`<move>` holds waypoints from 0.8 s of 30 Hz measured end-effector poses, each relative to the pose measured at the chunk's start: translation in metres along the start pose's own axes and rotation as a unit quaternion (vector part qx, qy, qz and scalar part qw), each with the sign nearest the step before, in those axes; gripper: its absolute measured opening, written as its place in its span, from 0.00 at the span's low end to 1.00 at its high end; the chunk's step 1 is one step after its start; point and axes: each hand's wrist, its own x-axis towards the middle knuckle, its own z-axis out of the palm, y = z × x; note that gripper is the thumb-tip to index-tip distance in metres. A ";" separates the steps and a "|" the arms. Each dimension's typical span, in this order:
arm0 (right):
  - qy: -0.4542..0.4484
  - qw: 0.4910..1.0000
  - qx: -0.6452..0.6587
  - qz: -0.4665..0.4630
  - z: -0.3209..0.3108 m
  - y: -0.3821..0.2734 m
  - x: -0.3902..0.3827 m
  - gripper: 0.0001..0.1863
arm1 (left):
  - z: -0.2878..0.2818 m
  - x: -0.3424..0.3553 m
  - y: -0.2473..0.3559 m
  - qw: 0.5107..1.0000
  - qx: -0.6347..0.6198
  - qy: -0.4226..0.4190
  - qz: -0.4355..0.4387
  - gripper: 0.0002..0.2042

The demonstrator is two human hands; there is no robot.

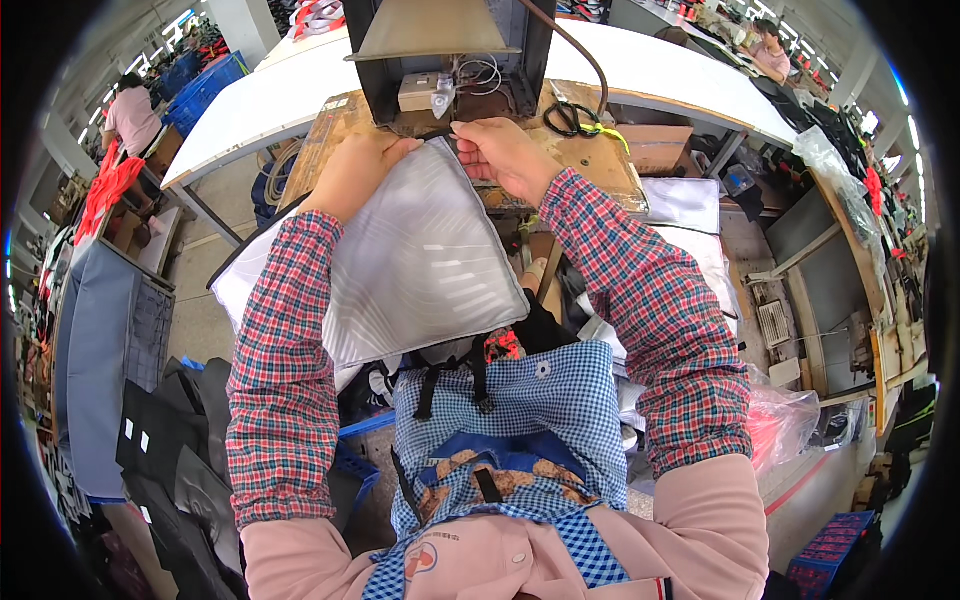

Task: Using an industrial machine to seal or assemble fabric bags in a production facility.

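Observation:
A pale grey-white fabric panel (420, 260) with a wavy line pattern and dark edging hangs in front of me, its lower part over my lap. My left hand (355, 170) is closed on its upper edge. Close by to the right, my right hand (500, 158) pinches the dark edging at the panel's top corner. Both hands are at the near edge of a worn wooden table (325, 135), just before a dark open-fronted machine (530, 70) with a tan hood (435, 30). What lies between my fingertips is mostly hidden.
Black-handled scissors (572, 120) rest on the table right of the machine. Long white tables (660, 60) stand behind. More white panels (685, 205) are stacked at the right, and black pieces (165, 430) lie lower left. A blue checked apron (520, 390) covers my lap.

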 end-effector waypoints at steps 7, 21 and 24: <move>0.022 0.998 0.062 0.013 0.001 0.002 0.015 0.10 | 0.000 0.009 -0.009 1.000 0.009 0.011 0.013 0.20; 0.096 0.990 0.100 -0.018 0.014 0.001 0.024 0.09 | 0.000 0.019 -0.011 0.998 0.043 0.055 -0.009 0.21; 0.089 0.985 0.144 -0.036 0.013 -0.006 0.023 0.08 | 0.001 0.020 -0.015 0.996 0.054 0.070 0.004 0.22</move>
